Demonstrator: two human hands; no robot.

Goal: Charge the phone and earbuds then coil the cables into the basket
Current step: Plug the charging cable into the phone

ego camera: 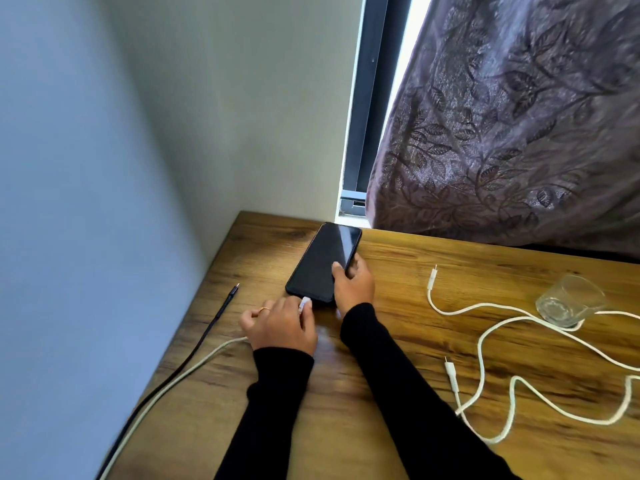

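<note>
A black phone [323,261] lies screen up on the wooden table [433,271], its screen dark. My right hand [353,284] grips the phone's right edge, thumb on the glass. My left hand [280,325] pinches the white plug [304,302] of a white cable [180,375] right at the phone's bottom edge. That cable trails off the table's left front. A black cable [214,323] lies beside it, its plug end free near the left edge. No earbuds or basket are in view.
Two more white cables [485,341] lie tangled on the right of the table, plugs loose. A clear glass [568,299] stands on one of them at the far right. A wall bounds the left; a patterned curtain [502,133] hangs behind.
</note>
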